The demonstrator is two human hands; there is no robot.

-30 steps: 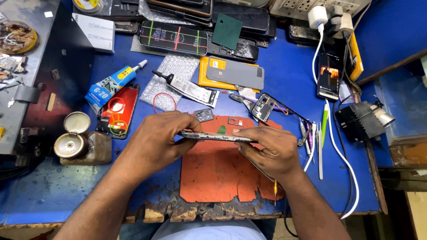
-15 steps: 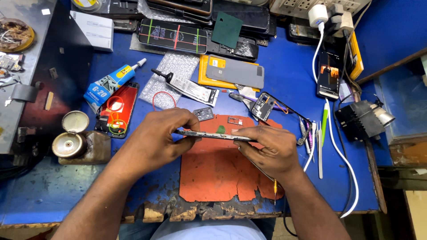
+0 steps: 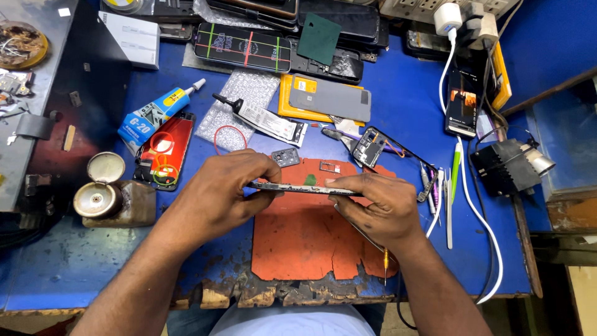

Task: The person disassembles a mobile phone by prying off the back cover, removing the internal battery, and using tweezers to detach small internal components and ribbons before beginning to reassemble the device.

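The phone frame [image 3: 298,187], edge-on above the orange mat [image 3: 305,239], is pinched between my left hand [image 3: 217,196] and right hand [image 3: 376,208], both closed on it.

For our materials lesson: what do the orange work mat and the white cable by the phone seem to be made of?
Orange mat: probably soft silicone or rubber, with a matt surface and a torn, cracked front edge. White cable: likely plastic-sheathed, smooth with a slight gloss, bending in easy curves.

left hand [image 3: 217,196]: bare, no glove, ring or watch | right hand [image 3: 379,208]: bare | forearms: bare, sleeveless | garment: pale blue, lower frame edge
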